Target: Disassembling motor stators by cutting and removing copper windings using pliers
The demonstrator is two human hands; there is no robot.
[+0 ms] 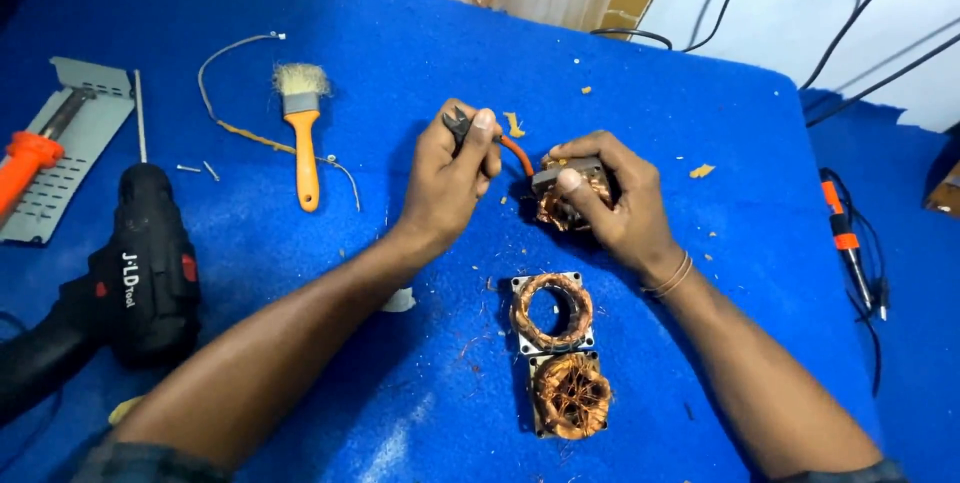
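My left hand point(450, 178) is closed around small dark cutters point(457, 124) whose jaws stick up past my thumb, with an orange wire point(516, 151) arcing from it toward the right. My right hand point(610, 205) grips a square motor stator with copper windings point(563, 198), tilted on the blue cloth point(420, 53). Nearer to me lie two more stators: one with an open ring of copper point(552, 311) and one packed with tangled copper wire point(571, 395).
A black cordless drill point(140, 268) lies at the left, beyond it a grey perforated plate point(80, 133) and an orange-handled tool point(30, 158). An orange-handled brush point(303, 128) and a loose wire point(235, 93) lie at the back. A soldering iron point(845, 238) rests at the right edge.
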